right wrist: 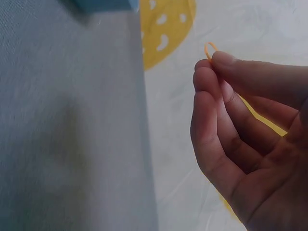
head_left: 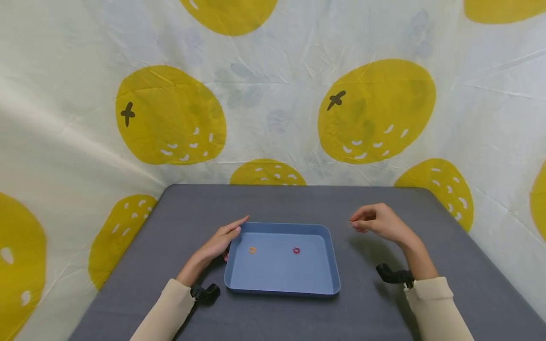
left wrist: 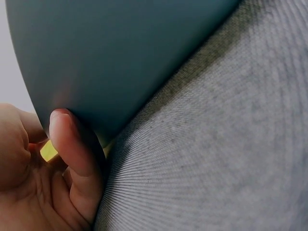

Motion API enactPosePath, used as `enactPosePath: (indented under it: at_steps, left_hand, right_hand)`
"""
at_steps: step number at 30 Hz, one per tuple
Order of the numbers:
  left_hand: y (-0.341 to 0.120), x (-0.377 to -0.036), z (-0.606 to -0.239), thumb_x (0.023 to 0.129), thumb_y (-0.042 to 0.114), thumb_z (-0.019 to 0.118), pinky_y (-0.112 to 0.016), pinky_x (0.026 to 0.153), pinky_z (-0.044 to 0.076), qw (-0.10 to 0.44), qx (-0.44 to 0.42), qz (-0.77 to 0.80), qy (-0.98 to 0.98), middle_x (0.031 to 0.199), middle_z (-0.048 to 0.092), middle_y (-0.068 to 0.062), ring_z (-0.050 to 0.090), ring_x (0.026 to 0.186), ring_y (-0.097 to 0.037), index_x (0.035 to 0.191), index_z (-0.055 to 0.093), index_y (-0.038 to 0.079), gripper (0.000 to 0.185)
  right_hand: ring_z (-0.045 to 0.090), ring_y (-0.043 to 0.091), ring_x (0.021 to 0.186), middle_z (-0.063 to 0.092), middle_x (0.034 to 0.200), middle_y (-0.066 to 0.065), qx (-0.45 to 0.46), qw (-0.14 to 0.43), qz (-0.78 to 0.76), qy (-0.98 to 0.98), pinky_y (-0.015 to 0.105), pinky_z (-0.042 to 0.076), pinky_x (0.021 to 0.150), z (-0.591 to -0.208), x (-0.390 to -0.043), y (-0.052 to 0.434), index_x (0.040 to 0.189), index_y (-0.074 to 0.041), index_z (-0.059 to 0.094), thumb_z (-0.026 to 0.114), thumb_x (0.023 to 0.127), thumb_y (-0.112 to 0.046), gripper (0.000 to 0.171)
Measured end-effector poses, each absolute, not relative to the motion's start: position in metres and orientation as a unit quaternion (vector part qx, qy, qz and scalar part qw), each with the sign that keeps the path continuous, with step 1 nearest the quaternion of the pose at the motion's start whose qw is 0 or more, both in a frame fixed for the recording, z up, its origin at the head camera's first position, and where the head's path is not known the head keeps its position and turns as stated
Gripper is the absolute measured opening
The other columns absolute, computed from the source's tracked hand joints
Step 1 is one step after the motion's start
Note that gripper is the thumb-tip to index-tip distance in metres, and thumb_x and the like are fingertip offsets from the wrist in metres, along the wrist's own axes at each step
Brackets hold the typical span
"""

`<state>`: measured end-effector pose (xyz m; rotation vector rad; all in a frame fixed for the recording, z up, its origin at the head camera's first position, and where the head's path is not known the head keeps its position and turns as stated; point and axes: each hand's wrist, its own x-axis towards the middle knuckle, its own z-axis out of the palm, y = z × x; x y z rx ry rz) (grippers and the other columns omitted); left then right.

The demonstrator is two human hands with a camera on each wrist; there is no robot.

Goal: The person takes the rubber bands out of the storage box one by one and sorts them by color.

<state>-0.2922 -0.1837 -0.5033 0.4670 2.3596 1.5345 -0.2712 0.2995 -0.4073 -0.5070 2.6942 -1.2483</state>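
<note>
A shallow blue tray (head_left: pixel 281 279) lies on the table, with a small orange loop (head_left: pixel 252 250) in its left part and a small red loop (head_left: pixel 296 250) right of its middle. My left hand (head_left: pixel 215 245) holds the tray by its left side, index finger pointing along the far left corner. In the left wrist view, a curled finger (left wrist: pixel 72 144) of that hand presses the tray's outer wall (left wrist: pixel 106 62). To the right of the tray, raised above the table, my right hand (head_left: pixel 381 223) pinches a thin orange rubber band (right wrist: pixel 210 48) between thumb and fingertips.
A dark grey cloth (head_left: pixel 315 315) covers the table under the tray. Behind and beside it hangs a white curtain (head_left: pixel 273 109) printed with large yellow fruit. Each wrist carries a black camera mount (head_left: pixel 394 274).
</note>
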Motion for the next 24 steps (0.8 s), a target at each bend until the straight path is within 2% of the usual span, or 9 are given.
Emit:
enactPosePath:
  at_steps: [1, 2, 3, 5, 7, 8, 15, 21, 24]
  left_hand:
    - [-0.184, -0.292, -0.503, 0.114, 0.033, 0.037, -0.029, 0.062, 0.047, 0.142, 0.16, 0.53, 0.821, 0.165, 0.037, -0.014, 0.055, 0.075, -0.013, 0.162, 0.037, 0.03, 0.048]
    - [-0.185, -0.292, -0.503, 0.114, 0.033, 0.037, -0.029, 0.061, 0.047, 0.146, 0.157, 0.532, 0.819, 0.165, 0.036, -0.013, 0.055, 0.074, -0.012, 0.162, 0.036, 0.031, 0.048]
    - [-0.186, -0.292, -0.503, 0.114, 0.033, 0.037, -0.029, 0.059, 0.047, 0.148, 0.155, 0.535, 0.817, 0.165, 0.036, -0.014, 0.055, 0.07, -0.012, 0.162, 0.036, 0.031, 0.048]
    - [-0.187, -0.291, -0.503, 0.114, 0.032, 0.037, -0.03, 0.051, 0.045, 0.155, 0.149, 0.544, 0.811, 0.163, 0.037, -0.015, 0.048, 0.053, -0.016, 0.162, 0.036, 0.031, 0.048]
    - [-0.187, -0.291, -0.504, 0.114, 0.031, 0.037, -0.03, 0.049, 0.044, 0.157, 0.144, 0.55, 0.808, 0.162, 0.039, -0.016, 0.048, 0.05, -0.015, 0.162, 0.036, 0.031, 0.048]
    - [-0.187, -0.29, -0.504, 0.114, 0.032, 0.037, -0.031, 0.046, 0.043, 0.16, 0.141, 0.554, 0.805, 0.16, 0.04, -0.016, 0.043, 0.044, -0.018, 0.162, 0.036, 0.032, 0.048]
    - [-0.186, -0.291, -0.504, 0.114, 0.033, 0.037, -0.032, 0.045, 0.044, 0.161, 0.15, 0.554, 0.802, 0.154, 0.045, -0.022, 0.044, 0.043, -0.017, 0.163, 0.035, 0.03, 0.049]
    - [-0.185, -0.293, -0.503, 0.115, 0.029, 0.036, -0.032, 0.045, 0.045, 0.158, 0.155, 0.551, 0.805, 0.162, 0.038, -0.018, 0.045, 0.044, -0.017, 0.162, 0.036, 0.029, 0.048]
    - [-0.183, -0.293, -0.502, 0.115, 0.029, 0.036, -0.033, 0.045, 0.045, 0.16, 0.15, 0.552, 0.804, 0.161, 0.038, -0.016, 0.045, 0.044, -0.018, 0.162, 0.037, 0.031, 0.047]
  right_hand:
    - [0.073, 0.019, 0.082, 0.077, 0.099, 0.018, -0.167, 0.064, -0.409, 0.895, 0.033, 0.061, 0.075, -0.409, -0.273, 0.302, 0.11, 0.001, 0.076, 0.073, 0.097, -0.017, 0.022]
    - [0.073, 0.021, 0.082, 0.077, 0.098, 0.019, -0.164, 0.063, -0.405, 0.897, 0.035, 0.061, 0.075, -0.411, -0.274, 0.304, 0.109, 0.001, 0.076, 0.073, 0.097, -0.017, 0.021]
    - [0.073, 0.024, 0.083, 0.077, 0.098, 0.02, -0.162, 0.063, -0.401, 0.899, 0.036, 0.061, 0.075, -0.413, -0.276, 0.306, 0.108, 0.0, 0.076, 0.073, 0.097, -0.016, 0.02]
    - [0.073, 0.028, 0.082, 0.076, 0.097, 0.021, -0.159, 0.063, -0.397, 0.902, 0.038, 0.061, 0.074, -0.417, -0.279, 0.31, 0.107, 0.001, 0.077, 0.073, 0.097, -0.015, 0.019]
    - [0.073, 0.031, 0.082, 0.076, 0.096, 0.022, -0.154, 0.066, -0.396, 0.903, 0.038, 0.061, 0.073, -0.421, -0.282, 0.312, 0.106, 0.002, 0.076, 0.073, 0.096, -0.013, 0.018]
    - [0.072, 0.031, 0.082, 0.076, 0.096, 0.022, -0.151, 0.066, -0.396, 0.904, 0.038, 0.061, 0.073, -0.424, -0.283, 0.313, 0.105, 0.002, 0.076, 0.073, 0.096, -0.012, 0.017]
    - [0.072, 0.023, 0.078, 0.077, 0.092, 0.017, -0.095, 0.054, -0.396, 0.912, 0.033, 0.061, 0.07, -0.444, -0.291, 0.315, 0.101, 0.005, 0.077, 0.075, 0.094, -0.01, 0.016]
    - [0.072, 0.018, 0.076, 0.077, 0.089, 0.012, -0.043, 0.055, -0.405, 0.912, 0.032, 0.061, 0.068, -0.459, -0.294, 0.316, 0.101, 0.005, 0.077, 0.074, 0.094, -0.01, 0.017]
    - [0.072, 0.016, 0.075, 0.077, 0.087, 0.012, -0.026, 0.064, -0.415, 0.907, 0.032, 0.062, 0.068, -0.462, -0.293, 0.314, 0.099, 0.007, 0.077, 0.075, 0.093, -0.009, 0.017]
